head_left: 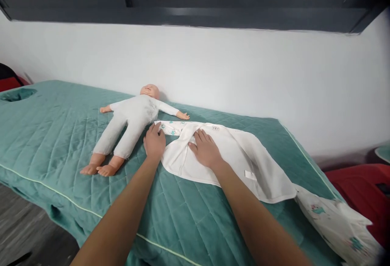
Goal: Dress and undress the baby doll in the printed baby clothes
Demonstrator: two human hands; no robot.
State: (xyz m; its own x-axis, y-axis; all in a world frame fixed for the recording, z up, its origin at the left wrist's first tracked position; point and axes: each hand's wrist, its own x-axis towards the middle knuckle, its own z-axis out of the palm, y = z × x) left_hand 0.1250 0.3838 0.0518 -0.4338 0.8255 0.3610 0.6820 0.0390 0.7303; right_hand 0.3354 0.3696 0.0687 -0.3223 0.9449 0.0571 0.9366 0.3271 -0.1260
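Note:
A white baby shirt [225,156] lies spread on the bed, its inside with small tags facing up. Its left sleeve has a green print. My left hand [154,142] is at the cuff of that sleeve, fingers curled in and closed on the edge of the cloth. My right hand [206,148] rests flat on the shirt near the neckline, fingers stretched out. To the left of my left hand a baby doll [134,113] with a white cloth body lies on its back, arms spread, head toward the wall.
A green quilted cover [61,136] lies over the bed, which has a hole [18,94] at its far left end. Another white printed cloth [341,225] lies at the right edge. Red chairs [362,188] stand beside the bed. A white wall [213,62] and dark window frame [228,11] are behind.

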